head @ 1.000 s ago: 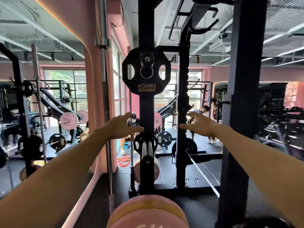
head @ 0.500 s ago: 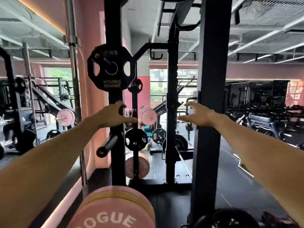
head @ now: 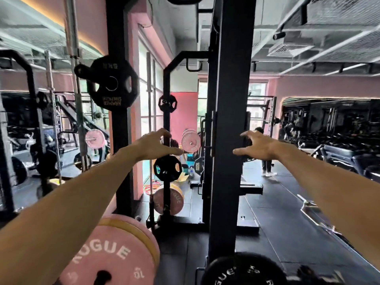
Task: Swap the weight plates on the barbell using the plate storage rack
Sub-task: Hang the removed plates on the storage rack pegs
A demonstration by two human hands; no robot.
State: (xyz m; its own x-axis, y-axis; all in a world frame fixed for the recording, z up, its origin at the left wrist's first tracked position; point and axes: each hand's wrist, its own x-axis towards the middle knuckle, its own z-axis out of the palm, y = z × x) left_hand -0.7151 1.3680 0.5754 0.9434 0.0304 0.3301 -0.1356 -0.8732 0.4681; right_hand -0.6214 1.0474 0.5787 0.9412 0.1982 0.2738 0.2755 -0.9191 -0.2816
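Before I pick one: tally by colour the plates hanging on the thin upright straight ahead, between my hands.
Black: 2, the upper black plate and the lower black plate
Pink: 1, the pink plate
Yellow: 1, the yellow plate, only its edge showing behind the pink one
Total: 4

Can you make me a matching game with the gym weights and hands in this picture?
Things:
1. ROGUE pink plate
2. Hammer Strength black plate
3. ROGUE black plate
4. left hand

Places or states:
A. bottom right, at the foot of the dark upright
B. held out, holding nothing
C. high up on the left upright
D. bottom left, nearest the camera

Pairs: 1-D, 2-C, 3-A, 4-B
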